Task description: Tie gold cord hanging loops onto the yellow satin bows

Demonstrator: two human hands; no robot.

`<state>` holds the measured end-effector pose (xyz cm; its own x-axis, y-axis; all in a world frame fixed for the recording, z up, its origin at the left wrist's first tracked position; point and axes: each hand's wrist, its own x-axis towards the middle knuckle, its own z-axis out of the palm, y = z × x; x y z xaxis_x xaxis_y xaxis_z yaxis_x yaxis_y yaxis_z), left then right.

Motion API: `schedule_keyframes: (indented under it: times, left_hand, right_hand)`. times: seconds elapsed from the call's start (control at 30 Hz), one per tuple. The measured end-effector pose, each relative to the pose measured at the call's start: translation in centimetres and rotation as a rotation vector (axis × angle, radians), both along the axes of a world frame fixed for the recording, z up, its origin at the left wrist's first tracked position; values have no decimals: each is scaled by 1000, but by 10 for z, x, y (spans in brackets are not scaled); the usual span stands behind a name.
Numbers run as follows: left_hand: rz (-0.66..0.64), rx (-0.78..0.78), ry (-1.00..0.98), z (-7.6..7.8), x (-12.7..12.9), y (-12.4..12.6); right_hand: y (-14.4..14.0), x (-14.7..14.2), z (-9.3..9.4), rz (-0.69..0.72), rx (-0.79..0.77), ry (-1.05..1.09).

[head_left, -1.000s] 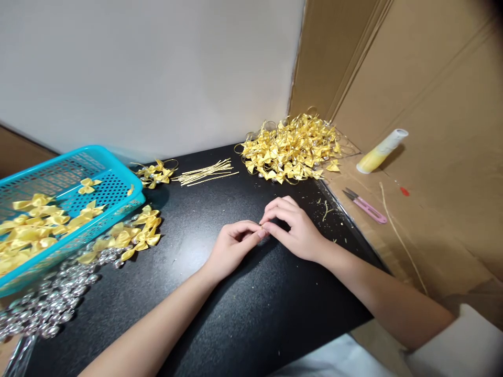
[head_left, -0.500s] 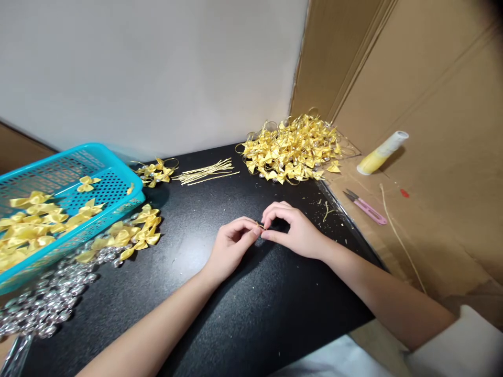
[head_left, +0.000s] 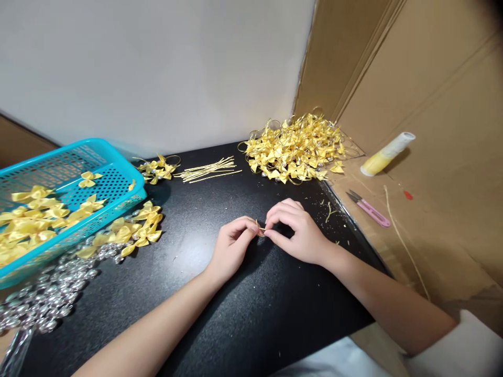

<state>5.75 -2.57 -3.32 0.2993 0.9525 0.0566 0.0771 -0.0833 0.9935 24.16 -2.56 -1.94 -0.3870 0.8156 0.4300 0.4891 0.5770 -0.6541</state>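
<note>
Over the middle of the black table (head_left: 188, 272), my left hand (head_left: 231, 246) and my right hand (head_left: 296, 233) face each other with fingertips close together. Thumb and forefinger of each hand pinch a short golden cord (head_left: 260, 228), which is bent between them; its exact shape is too small to make out. Several similar cut cords (head_left: 208, 168) lie in a bundle further back. Behind my right hand is a heap of yellow ribbon bows (head_left: 294, 149) with gold loops and silver beads. A smaller group of looped bows (head_left: 159, 168) lies left of the bundle.
A blue basket (head_left: 118, 157) of yellow bows stands at the left. Loose bows (head_left: 143, 230) and a spread of silver beads (head_left: 51, 293) lie beside it. On cardboard at the right are pink thread snips (head_left: 369, 208), a cord-like strand (head_left: 404, 243) and a white-yellow tube (head_left: 387, 153).
My right hand has drawn slightly away to the right, and more of the cord shows between my fingertips. My left hand keeps its pinch. The view has shifted a little.
</note>
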Motion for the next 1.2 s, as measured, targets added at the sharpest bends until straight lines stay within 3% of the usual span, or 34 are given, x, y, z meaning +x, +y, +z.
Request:
schedule_keyframes:
  times: [0.33,0.67,1.2]
  left_hand:
    - [-192,17,6,6,0,2]
    - [-315,-60,34,6,-4,6]
    - [-462,-231,12,15,-6,13]
  right_hand:
    - [-1,-1,-1,-8,41,21]
    - [-2,-1,0,43,-66,15]
    - [-3,-4,0,64,-46,53]
